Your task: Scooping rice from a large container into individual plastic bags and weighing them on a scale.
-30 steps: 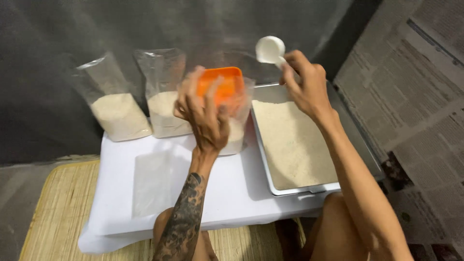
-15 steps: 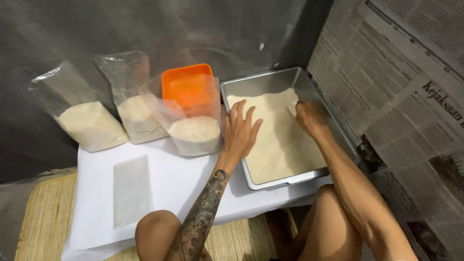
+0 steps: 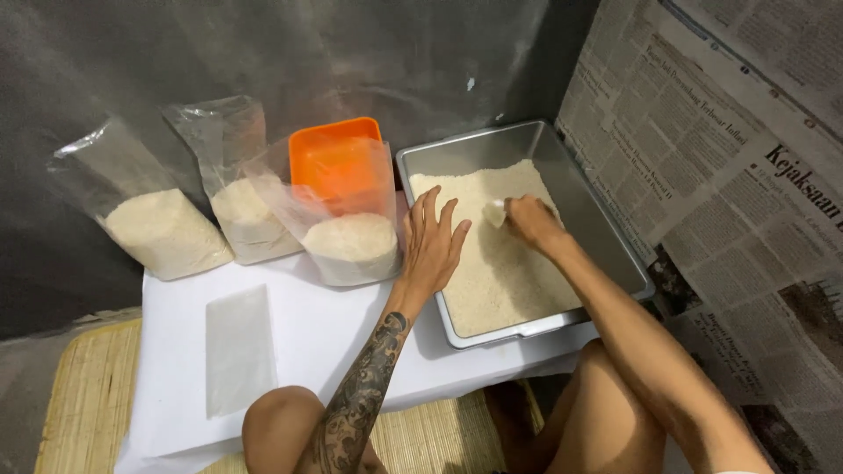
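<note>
- Left hand (image 3: 432, 241) at frame centre, fingers spread and flat, resting on the left rim of the tray (image 3: 606, 224), fingertips over the grain (image 3: 500, 263); holding nothing.
- Right hand (image 3: 529, 221) just right of it, down in the grain, closed around a white scoop (image 3: 494, 213) whose bowl pokes out toward the left hand.
- Hands near each other, not touching.
- Tray metal, rectangular, right of centre on the white tabletop (image 3: 325, 333), partly filled with pale grain, bare metal showing along the far and right sides.
- Orange funnel (image 3: 341, 162) set in the mouth of a clear bag (image 3: 353, 241), just left of the tray; bag partly filled with grain.
- Two more partly filled bags in the upper left: one (image 3: 237, 206) touching the funnel bag, another (image 3: 145, 211) farther left.
- Flat empty bag (image 3: 239, 347) lying on the tabletop, lower left.
- Newspaper (image 3: 729, 175) covering the wall at right.
- Woven mat (image 3: 83, 404) under the tabletop, bottom left.
</note>
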